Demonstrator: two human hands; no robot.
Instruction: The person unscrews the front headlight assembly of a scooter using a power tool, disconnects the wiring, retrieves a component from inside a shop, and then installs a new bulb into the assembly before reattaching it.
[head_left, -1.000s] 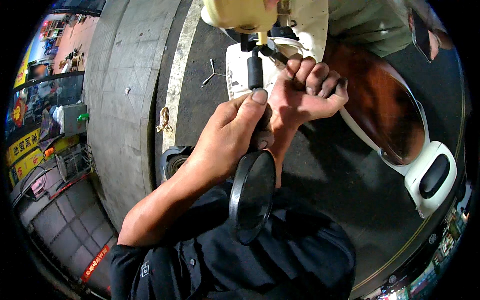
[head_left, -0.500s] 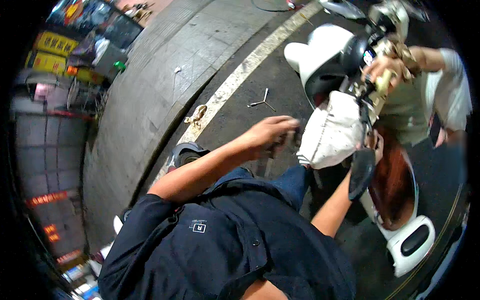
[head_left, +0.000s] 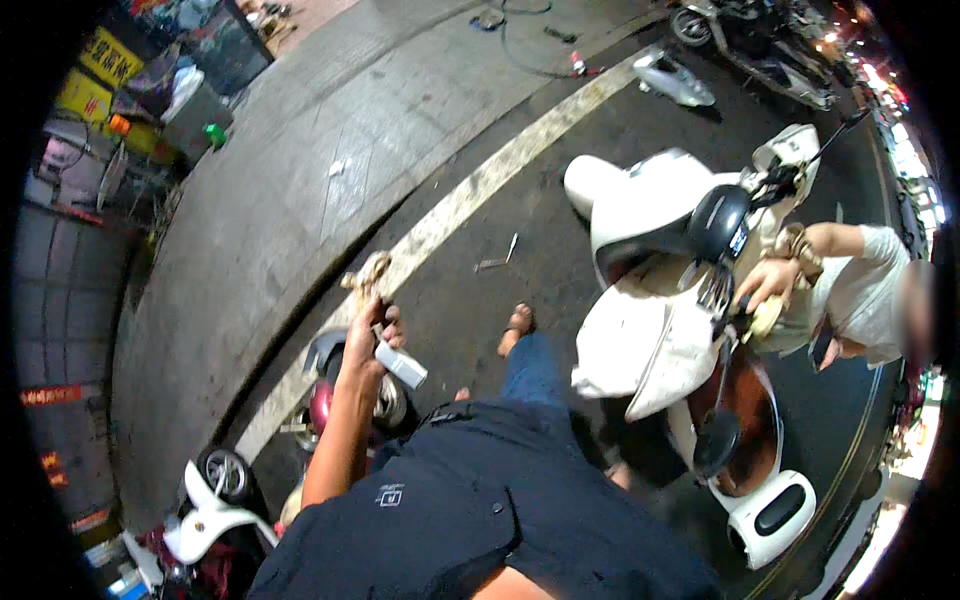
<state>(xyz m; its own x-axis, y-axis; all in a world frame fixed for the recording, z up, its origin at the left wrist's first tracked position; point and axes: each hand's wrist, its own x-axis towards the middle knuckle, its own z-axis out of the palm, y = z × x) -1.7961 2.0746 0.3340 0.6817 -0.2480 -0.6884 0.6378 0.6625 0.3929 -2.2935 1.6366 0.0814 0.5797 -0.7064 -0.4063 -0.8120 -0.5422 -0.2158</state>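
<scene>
My left hand (head_left: 366, 338) reaches out low over the asphalt, to the left of my body. It grips a small white oblong object (head_left: 401, 365) that sticks out to the right of the fingers. Just below the hand lies a red and silver vehicle part (head_left: 325, 395). My right hand is out of sight. To the right stands a white scooter (head_left: 650, 340) with a round black mirror (head_left: 717, 440) on a stem. Another person's hand (head_left: 765, 285) rests at its handlebar.
A metal tool (head_left: 495, 262) lies on the asphalt near a white painted line (head_left: 470, 195). My sandalled foot (head_left: 518, 325) is beside the scooter. A raised concrete pavement (head_left: 260, 220) runs along the left. A white wheeled vehicle (head_left: 215, 500) sits at the lower left, and more scooters (head_left: 760, 35) stand at the top.
Both hands were on the scooter's mirror stem a second ago. My view has swung away, and my left hand has moved off the scooter to the left, holding a white object.
</scene>
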